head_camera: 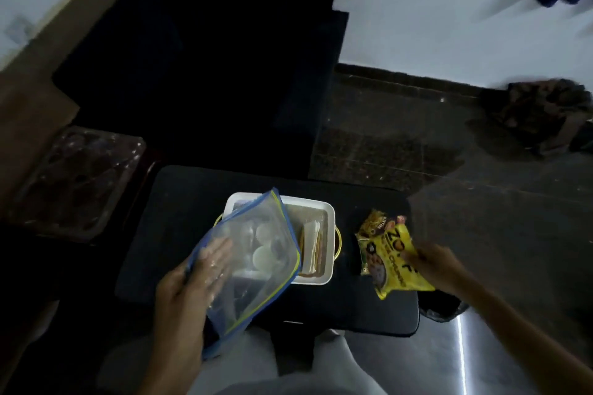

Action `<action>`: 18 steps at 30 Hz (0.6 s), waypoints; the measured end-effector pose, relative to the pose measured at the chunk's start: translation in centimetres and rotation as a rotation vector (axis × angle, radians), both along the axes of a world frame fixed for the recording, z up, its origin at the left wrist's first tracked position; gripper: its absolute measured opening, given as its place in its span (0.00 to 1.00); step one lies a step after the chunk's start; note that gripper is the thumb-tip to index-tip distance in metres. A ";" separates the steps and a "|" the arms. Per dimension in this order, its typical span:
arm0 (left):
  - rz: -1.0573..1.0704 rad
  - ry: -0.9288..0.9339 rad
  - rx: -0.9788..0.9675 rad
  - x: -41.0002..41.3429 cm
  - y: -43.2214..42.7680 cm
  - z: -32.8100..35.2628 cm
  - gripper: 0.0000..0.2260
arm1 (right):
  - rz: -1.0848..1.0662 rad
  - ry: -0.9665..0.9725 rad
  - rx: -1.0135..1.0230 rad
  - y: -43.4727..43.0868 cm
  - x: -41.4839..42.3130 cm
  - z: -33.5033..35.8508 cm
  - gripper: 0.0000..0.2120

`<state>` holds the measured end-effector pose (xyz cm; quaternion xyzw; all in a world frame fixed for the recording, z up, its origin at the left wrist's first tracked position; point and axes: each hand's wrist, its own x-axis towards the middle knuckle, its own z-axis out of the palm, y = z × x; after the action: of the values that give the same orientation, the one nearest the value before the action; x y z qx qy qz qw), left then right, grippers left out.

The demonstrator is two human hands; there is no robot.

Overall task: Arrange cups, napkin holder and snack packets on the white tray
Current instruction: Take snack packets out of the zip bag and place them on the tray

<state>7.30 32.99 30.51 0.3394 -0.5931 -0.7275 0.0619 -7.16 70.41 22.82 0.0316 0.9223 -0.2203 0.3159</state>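
A white tray (pixel 327 212) with yellow handles sits on a black stool (pixel 179 202). White cups (pixel 264 255) show through a clear zip pouch (pixel 256 221) with blue and yellow edging. My left hand (pixel 192 279) holds that pouch over the tray's left half. A napkin holder (pixel 311 247) with white napkins stands in the tray's right part. To the right of the tray, my right hand (pixel 430 263) grips a yellow snack packet (pixel 390 253) just above the stool top.
A dark chair (pixel 224 58) stands behind the stool. A plastic-wrapped brown object (pixel 73 183) lies on the left. Dark tiled floor (pixel 401 144) and a crumpled cloth (pixel 545 115) are on the right. My light-trousered knees (pixel 244 362) sit under the stool's front edge.
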 end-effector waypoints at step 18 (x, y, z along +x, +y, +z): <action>0.342 -0.106 -0.097 2.2 12.5 0.1 0.16 | -0.216 -0.330 -0.182 -0.2 4.1 -20.6 0.14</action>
<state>9.50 45.47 30.61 0.4697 -0.5636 -0.6580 0.1695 -3.03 70.24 2.20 0.1372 0.8257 -0.3271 0.4386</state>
